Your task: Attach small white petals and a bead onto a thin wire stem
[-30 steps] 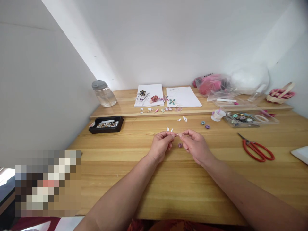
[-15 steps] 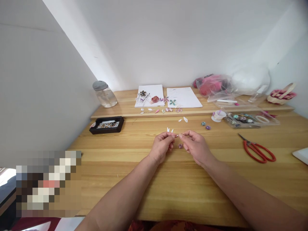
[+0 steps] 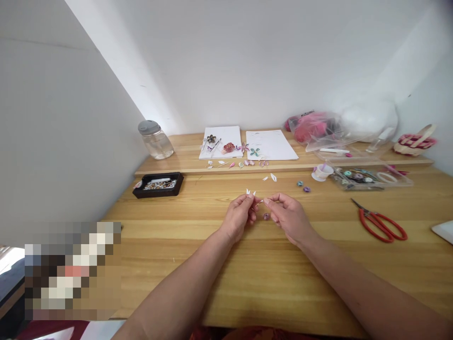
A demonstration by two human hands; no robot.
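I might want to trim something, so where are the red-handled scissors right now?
In the head view, the scissors lie on the tabletop to the right of the right hand, nearer than the clear plastic box.

A clear bottle (image 3: 157, 143) with a grey lid stands near the left end of a raised wooden ledge (image 3: 184, 147), below a pale wall (image 3: 212, 61). Towards the right lie a plastic bag (image 3: 314, 127) showing pink material and a bulky white bundle (image 3: 370, 118), then a pink-and-cream woven basket (image 3: 412, 144) with a handle.
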